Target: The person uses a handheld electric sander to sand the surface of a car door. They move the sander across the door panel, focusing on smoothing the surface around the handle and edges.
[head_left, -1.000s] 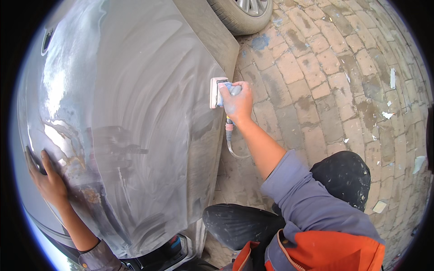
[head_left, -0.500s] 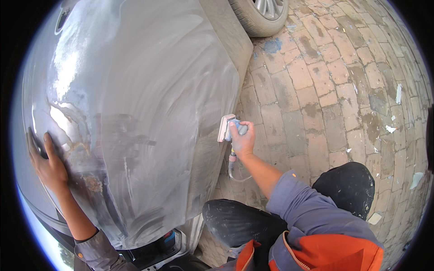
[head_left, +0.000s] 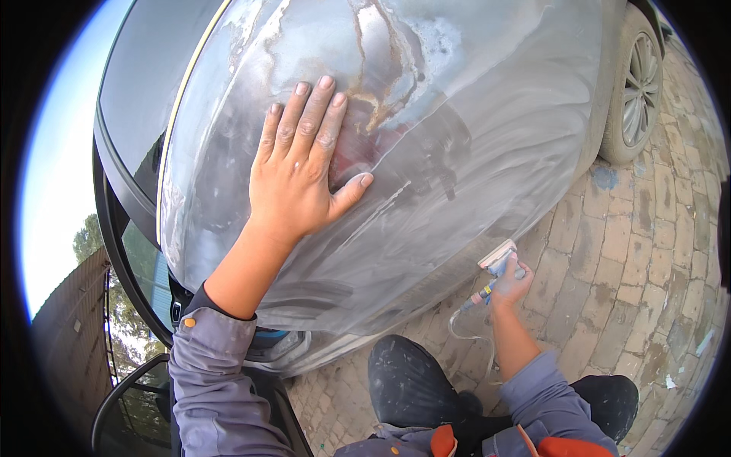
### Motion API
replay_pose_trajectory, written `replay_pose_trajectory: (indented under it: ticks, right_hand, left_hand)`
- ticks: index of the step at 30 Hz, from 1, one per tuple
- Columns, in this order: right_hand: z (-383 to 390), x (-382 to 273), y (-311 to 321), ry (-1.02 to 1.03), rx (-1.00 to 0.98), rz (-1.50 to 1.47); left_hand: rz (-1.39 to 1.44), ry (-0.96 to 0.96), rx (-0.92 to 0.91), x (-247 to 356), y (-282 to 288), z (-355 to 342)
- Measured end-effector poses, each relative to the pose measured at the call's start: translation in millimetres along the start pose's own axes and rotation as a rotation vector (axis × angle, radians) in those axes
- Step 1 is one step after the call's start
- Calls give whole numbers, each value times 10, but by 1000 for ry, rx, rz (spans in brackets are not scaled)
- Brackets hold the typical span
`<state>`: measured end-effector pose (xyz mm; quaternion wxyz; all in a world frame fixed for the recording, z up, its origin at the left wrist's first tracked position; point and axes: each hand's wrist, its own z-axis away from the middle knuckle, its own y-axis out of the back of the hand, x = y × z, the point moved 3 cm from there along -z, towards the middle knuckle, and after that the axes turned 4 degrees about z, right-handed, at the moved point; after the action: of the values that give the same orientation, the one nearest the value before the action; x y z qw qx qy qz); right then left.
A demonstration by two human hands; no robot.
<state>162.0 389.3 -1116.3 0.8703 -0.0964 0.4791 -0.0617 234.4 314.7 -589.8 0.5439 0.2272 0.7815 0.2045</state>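
A car door panel (head_left: pixel 487 152) fills the middle of the view, grey and dusty, with sanding swirls and bare, rust-stained patches on its upper part. My left hand (head_left: pixel 298 171) lies flat on it, fingers outstretched, just beside the brownish stains. Low on the right, my right hand (head_left: pixel 513 286) grips a small air sander (head_left: pixel 499 259) with a pale pad and a blue body. The pad is close to the lower edge of the panel; whether it touches is hard to tell. A clear hose (head_left: pixel 452 324) hangs from the sander in a loop.
A car wheel (head_left: pixel 640 87) stands at the far right on brick paving (head_left: pixel 567 320). The car's window (head_left: pixel 152 91) lies at the left, with a side mirror (head_left: pixel 137 404) below it. My bent knees (head_left: pixel 411 373) are close to the panel's lower edge.
My view has turned left, so the car's windows and sky now show. My left hand has shifted across the panel to a flat, spread pose. The sander is still in my right hand.
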Motion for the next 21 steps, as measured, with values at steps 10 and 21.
replay_pose_trajectory:
  ticks: [10,21]
  right_hand:
    - [839,98,-23,-31,-72,57]
    - [-358,-633,6,47,-12,-81]
  left_hand:
    - [-111,-136,-188,-64,-46,1239]
    - [-15,-108,-171,226,-137,208]
